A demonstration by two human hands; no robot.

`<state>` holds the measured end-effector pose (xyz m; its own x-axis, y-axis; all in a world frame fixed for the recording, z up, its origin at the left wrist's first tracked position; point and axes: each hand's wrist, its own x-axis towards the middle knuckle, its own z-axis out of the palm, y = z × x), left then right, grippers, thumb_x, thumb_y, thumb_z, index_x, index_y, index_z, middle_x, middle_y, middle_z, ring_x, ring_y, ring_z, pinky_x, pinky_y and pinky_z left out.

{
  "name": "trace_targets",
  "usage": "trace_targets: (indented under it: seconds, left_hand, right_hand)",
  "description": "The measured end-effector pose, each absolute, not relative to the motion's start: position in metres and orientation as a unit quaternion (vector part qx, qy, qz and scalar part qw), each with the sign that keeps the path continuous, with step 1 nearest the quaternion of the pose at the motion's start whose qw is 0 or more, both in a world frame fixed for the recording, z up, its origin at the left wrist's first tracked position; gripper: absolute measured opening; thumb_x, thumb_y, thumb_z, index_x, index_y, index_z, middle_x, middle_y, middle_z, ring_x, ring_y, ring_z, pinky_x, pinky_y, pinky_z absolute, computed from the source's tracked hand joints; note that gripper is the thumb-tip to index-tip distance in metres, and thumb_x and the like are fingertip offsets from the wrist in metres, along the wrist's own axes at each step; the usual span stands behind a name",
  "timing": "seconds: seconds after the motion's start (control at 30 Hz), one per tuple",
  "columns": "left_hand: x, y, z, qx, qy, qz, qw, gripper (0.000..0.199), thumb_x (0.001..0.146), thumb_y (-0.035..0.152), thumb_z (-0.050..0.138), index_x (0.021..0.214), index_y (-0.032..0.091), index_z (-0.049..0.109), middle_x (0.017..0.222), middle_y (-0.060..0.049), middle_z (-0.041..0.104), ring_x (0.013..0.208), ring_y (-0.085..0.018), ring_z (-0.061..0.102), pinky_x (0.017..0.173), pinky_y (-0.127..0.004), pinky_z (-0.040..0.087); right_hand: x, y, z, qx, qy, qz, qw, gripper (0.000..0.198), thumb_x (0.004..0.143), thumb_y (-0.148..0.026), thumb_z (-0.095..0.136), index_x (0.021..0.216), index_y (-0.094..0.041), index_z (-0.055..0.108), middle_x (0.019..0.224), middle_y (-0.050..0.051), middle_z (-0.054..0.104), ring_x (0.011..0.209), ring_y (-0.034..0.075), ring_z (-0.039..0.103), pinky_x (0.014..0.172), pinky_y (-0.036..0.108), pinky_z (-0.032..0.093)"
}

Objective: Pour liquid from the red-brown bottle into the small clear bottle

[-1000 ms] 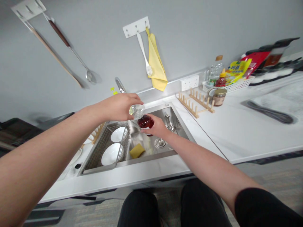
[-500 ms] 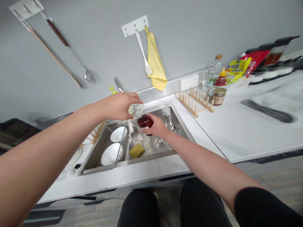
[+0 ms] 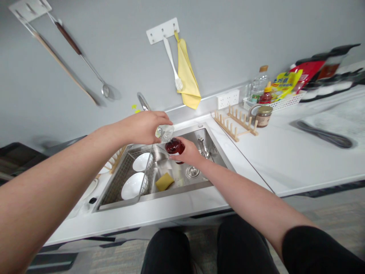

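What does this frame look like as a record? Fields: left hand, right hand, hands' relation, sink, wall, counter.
left hand: holds a clear container, partly hidden by the fingers
right hand: grips a dark red container
relation: clear container close by the dark red one, over the sink; contact unclear
sink: wire basket at left with two white bowls; yellow sponge; drain
wall: yellow cloth and white brush, hanging
counter: wooden rack and gold-lidded jar, right of sink
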<state>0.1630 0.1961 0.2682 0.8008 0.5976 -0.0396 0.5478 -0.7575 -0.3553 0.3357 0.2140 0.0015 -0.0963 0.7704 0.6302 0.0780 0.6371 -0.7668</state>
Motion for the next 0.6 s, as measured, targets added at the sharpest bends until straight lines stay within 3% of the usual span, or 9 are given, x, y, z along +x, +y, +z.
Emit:
trace_targets:
  seconds: [0.6]
  left_hand:
    - [0.1629,0.1978,0.2657,-0.939,-0.302,0.055,0.155,0.072,0.078,0.031,0.088,0.150,0.028,0.077,0.149,-0.008,0.077,0.131,-0.035,0.076,0.115,-0.043,0.059]
  right_hand:
    - [0.3350,0.2142,0.0005,-0.311,-0.674,0.306,0.596,0.089,0.066,-0.048,0.109,0.146,-0.029,0.075,0.133,0.009,0.086,0.121,0.036,0.083,0.114,0.056,0.064]
